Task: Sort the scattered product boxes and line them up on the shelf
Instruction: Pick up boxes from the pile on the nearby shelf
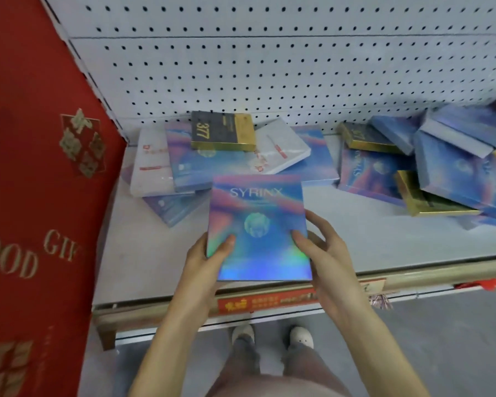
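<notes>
Now we hold the SYRINX box [258, 227] by its lower edges (glossy, likely slippery, light and stiff), left hand [209, 259] and right hand [321, 250] both gripping it.

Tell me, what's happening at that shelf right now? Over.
Both gripping: left hand and right hand on the holographic SYRINX box, lower corners. Box at the shelf front, not lined up yet. Behind and right, scattered boxes in piles.

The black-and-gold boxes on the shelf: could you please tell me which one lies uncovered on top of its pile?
The 377 box on the left, its number readable. The other two boxes, on the right, sit partly under blue boxes.
</notes>
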A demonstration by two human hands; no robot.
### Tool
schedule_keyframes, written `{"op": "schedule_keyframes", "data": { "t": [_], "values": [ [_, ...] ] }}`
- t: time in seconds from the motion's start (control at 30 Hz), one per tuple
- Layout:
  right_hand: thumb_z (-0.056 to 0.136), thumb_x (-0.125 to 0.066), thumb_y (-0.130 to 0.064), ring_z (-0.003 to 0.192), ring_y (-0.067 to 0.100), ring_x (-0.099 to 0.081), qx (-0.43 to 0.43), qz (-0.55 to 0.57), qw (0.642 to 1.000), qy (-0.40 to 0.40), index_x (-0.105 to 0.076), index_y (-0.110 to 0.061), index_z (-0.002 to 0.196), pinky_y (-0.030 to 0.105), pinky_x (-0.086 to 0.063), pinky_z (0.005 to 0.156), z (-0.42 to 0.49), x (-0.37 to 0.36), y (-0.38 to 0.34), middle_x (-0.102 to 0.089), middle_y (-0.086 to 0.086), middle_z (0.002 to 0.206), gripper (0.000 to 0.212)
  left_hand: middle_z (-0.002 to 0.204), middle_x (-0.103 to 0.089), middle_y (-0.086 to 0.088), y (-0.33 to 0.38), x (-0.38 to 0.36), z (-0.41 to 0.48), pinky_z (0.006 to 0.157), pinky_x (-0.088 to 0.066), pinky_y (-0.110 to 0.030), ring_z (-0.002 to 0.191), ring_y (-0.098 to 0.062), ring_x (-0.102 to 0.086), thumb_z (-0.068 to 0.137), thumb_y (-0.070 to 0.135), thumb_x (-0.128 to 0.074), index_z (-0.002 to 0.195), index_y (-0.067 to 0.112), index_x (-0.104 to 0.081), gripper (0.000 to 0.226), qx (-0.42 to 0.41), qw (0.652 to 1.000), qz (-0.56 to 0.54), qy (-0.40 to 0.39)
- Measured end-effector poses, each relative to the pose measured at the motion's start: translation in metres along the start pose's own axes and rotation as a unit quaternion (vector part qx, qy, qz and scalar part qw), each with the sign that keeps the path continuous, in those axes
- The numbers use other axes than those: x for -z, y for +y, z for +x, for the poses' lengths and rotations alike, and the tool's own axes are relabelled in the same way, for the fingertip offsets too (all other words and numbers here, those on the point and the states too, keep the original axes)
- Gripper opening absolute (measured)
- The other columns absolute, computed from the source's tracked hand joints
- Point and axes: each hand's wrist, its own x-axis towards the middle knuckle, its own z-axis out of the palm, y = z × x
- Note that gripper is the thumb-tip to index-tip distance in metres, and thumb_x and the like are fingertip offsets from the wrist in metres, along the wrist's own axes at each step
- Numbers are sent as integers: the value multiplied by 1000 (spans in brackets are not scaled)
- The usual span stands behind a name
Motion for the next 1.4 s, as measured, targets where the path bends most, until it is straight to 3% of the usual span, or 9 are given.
{"op": "schedule_keyframes", "data": {
  "t": [0.13,0.4,0.5,0.6,0.73,0.9,1.0,1.13,1.4],
  "values": [
    [91,-62,-15,99,21,-66,25,-103,994,21,-61,-13,117,26,-54,80,38,-30,-5,-67,9,111,26,107,-71,-3,2,37,-5,97,-48,-42,109,-28,-64,86,16,-66,108,14,-63,23,-85,988,12,126],
    [93,-60,-18,120,30,-53,-183,155,971,-14,-49,-3,113,35,-43,103,107,-100,-1,-53,16,115,27,108,-71,3,-6,88,-34,95,-50,-45,103,-21,-66,81,32,-68,107,26,-65,26,-105,958,-30,266],
    [92,-61,-15,124,29,-54,-223,216,951,-5,-57,-5,94,37,-46,94,119,-119,2,-61,14,97,10,121,-66,-6,-10,98,-40,99,-47,-50,114,-28,-61,86,22,-66,121,18,-60,36,-109,951,-62,282],
    [90,-65,-13,111,27,-60,-240,217,946,9,-57,-6,97,37,-49,87,123,-134,0,-61,13,88,12,122,-65,-8,-14,102,-47,89,-53,-37,110,-26,-62,91,11,-58,120,15,-60,29,-116,945,-78,297],
    [89,-65,-8,79,21,-63,-194,182,964,10,-56,-8,102,29,-58,68,113,-132,-3,-63,11,89,16,118,-67,-9,-20,102,-54,82,-54,-31,103,-25,-64,90,11,-59,114,18,-62,25,-118,938,-79,316],
    [86,-65,-3,74,17,-67,-156,145,977,5,-62,-10,88,25,-59,60,70,-83,-14,-69,7,82,7,118,-66,-9,-29,92,-57,71,-55,-20,100,-25,-63,90,13,-60,122,14,-59,32,-129,931,-64,334],
    [85,-64,-1,66,16,-71,-156,139,978,18,-62,-11,88,27,-60,62,40,-39,-18,-73,6,73,10,111,-67,0,-33,81,-58,74,-55,-24,97,-19,-65,89,24,-64,110,22,-61,21,-135,932,-22,335],
    [81,-63,-3,67,14,-72,-141,136,980,14,-63,-10,93,25,-59,60,8,13,-23,-74,5,76,14,83,-68,15,-33,43,-55,61,-52,-10,67,9,-63,93,16,-56,90,26,-58,11,-122,950,-6,288],
    [70,-65,-8,79,21,-73,-77,141,987,13,-62,-9,108,31,-61,70,-38,126,-34,-74,10,99,39,90,-69,9,-43,-81,-63,63,-51,-11,74,4,-64,75,40,-57,93,21,-59,26,-146,979,34,137]
  ]
}}
